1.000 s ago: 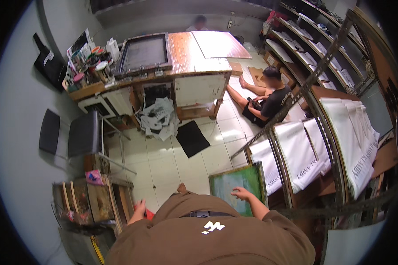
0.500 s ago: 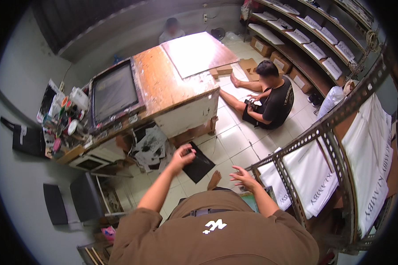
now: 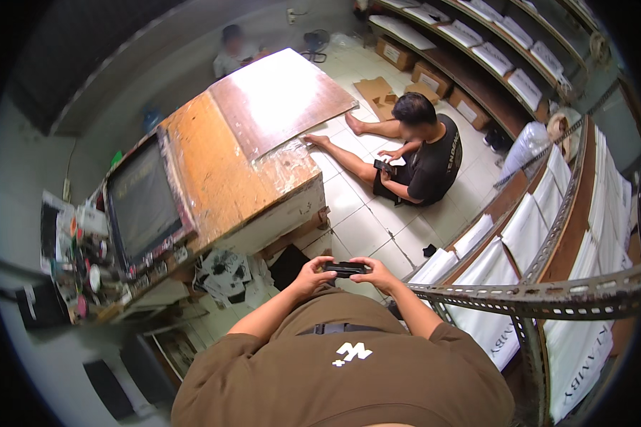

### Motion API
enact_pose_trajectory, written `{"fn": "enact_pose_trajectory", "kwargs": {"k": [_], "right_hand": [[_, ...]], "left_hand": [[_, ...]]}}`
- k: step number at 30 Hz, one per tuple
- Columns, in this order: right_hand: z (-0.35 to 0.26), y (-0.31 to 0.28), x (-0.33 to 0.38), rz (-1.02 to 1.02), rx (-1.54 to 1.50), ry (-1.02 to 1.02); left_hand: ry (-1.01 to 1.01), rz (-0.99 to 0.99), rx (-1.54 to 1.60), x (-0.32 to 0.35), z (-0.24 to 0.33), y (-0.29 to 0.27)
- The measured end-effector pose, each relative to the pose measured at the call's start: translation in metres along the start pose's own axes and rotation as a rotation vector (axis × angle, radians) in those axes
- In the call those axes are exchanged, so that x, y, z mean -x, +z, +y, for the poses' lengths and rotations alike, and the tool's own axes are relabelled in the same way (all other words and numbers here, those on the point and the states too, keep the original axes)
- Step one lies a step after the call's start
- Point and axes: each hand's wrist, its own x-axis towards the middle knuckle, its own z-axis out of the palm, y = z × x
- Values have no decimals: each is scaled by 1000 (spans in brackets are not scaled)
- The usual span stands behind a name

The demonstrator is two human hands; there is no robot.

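In front of my belly, a black phone-like device (image 3: 347,269) is held level, its long side running left to right. My left hand (image 3: 311,277) grips its left end, fingers closed round it. At its right end my right hand (image 3: 379,275) is closed in the same way. The side facing away from me and any screen cannot be made out. Below and beyond my left hand, a black flat piece (image 3: 288,266) lies on the floor beside crumpled grey-stained sheets (image 3: 224,276).
A worktable (image 3: 206,153) bears a framed printing screen (image 3: 148,199) and a glossy board (image 3: 320,110). A co-worker (image 3: 434,160) sits on the tiles with a dark device; another person (image 3: 235,55) is behind the table. A metal rack (image 3: 520,292) with white sheets stands close at my right.
My hands, apart and seemingly holding nothing before, have come together and now hold the black phone-like device. My view has shifted; the bare foot ahead of me is out of sight.
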Motion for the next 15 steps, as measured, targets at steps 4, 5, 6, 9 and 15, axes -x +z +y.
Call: {"fn": "enact_pose_trajectory", "kwargs": {"k": [4, 5, 6, 9, 15], "right_hand": [[3, -38, -22, 215, -263, 32], [-4, -44, -26, 279, -282, 15], [-12, -53, -29, 307, -282, 29], [-40, -75, -43, 369, -281, 54], [-83, -109, -69, 554, -290, -70]], "left_hand": [[-203, -111, -198, -82, 19, -8], [-244, -140, -221, -104, 27, -3], [-263, -187, -281, -124, 37, 2], [-299, -330, -435, -173, 74, 13], [-345, -477, -636, -241, 137, 36]]}}
